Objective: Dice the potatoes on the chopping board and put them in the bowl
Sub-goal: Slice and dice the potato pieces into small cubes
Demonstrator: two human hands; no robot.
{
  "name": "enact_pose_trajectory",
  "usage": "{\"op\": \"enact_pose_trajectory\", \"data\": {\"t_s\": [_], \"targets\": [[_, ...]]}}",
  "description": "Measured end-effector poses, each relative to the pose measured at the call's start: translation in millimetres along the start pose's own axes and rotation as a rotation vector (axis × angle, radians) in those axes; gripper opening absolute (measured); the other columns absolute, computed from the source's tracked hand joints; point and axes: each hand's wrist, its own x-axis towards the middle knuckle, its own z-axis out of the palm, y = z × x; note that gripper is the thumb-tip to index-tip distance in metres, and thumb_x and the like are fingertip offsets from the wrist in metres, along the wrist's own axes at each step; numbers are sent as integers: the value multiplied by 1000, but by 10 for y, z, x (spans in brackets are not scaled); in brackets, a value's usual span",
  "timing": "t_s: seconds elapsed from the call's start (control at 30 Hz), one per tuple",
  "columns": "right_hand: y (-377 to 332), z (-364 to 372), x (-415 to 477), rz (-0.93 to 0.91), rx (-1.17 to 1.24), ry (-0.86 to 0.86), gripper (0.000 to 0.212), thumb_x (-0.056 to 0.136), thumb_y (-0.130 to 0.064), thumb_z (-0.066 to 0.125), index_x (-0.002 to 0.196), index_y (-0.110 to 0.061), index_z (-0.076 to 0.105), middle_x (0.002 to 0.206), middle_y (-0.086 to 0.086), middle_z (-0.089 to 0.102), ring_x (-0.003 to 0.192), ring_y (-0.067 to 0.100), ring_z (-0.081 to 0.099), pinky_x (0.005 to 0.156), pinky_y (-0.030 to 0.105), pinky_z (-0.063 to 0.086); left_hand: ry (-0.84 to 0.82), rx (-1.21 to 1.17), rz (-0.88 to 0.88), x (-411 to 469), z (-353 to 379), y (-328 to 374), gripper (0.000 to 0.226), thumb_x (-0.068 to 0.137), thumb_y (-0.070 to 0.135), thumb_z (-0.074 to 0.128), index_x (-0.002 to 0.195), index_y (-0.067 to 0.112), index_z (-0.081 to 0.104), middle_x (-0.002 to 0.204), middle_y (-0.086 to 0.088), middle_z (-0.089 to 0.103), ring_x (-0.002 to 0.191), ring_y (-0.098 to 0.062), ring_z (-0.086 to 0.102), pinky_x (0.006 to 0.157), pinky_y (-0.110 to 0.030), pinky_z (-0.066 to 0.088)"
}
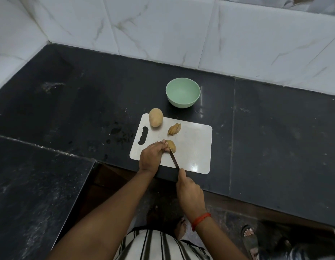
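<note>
Looking down from head height at a black speckled stone tabletop (275, 128) set in a corner of white marble-veined wall tiles (163, 30). A white rectangular plastic chopping board (195, 147) with a cut-out handle slot at its left end lies at the near edge of the tabletop.

There are three pieces of potato on the board, all with tan, unpeeled skin. One whole oval potato (155, 117) lies at the far left corner. A potato half already cut into slices (174, 129) lies just to its right, the slices fanned but touching. A second potato half (172, 146) lies dome up nearer the person.

The left hand (150, 157) rests on the board, its fingers (164, 145) curled against the left side of this near half and holding it down. The right hand (189, 190) has its fingers (181, 175) wrapped round the handle of one thin dark-bladed knife (173, 160), whose tip meets the near half beside the left fingertips.

One pale green round bowl (181, 103) stands on the tabletop just beyond the board, apart from it, with nothing visible inside.

A red thread band (200, 220) circles the right wrist. A black-and-white striped shirt (159, 246) shows at the bottom edge, and a sandalled foot (248, 232) stands on the floor to the right.
</note>
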Motion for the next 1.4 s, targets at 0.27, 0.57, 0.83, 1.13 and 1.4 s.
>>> {"op": "enact_pose_trajectory", "data": {"t_s": [0.27,0.57,0.83,1.13,1.4], "targets": [[214,23,-334,30,73,10,12,107,-33,29,109,-22,33,86,2,63,77,32,65,62,39,45,-23,-56,-35,6,-36,29,12,90,11,75,100,11,81,118,-2,74,113,-15,68,98,-25,52],[376,94,-355,-79,441,280,7,105,-34,44,98,-32,42,63,-13,51,54,10,55,46,29,34,-12,-132,-72,11,-68,28,26,90,18,76,114,9,77,115,-3,76,107,-16,70,99,-29,54],[341,-235,552,-92,427,474,7,104,-26,49,109,-22,47,69,-3,60,57,20,58,49,34,39,-172,-95,-62,108,-76,9,74,76,51,84,136,15,59,131,1,63,120,-14,52,101,-28,43],[490,-221,720,-78,549,538,3,105,-25,49,106,-27,46,71,-3,62,58,11,58,48,24,38,-119,-35,-130,305,-23,235,64,89,57,67,138,19,51,139,-2,55,123,-22,53,95,-43,51],[520,-160,720,-99,555,554,4,106,-28,48,106,-24,47,72,-5,61,60,13,60,48,34,47,-246,120,-226,737,98,487,63,94,45,67,148,20,46,140,-3,49,124,-24,52,89,-43,49]]}}
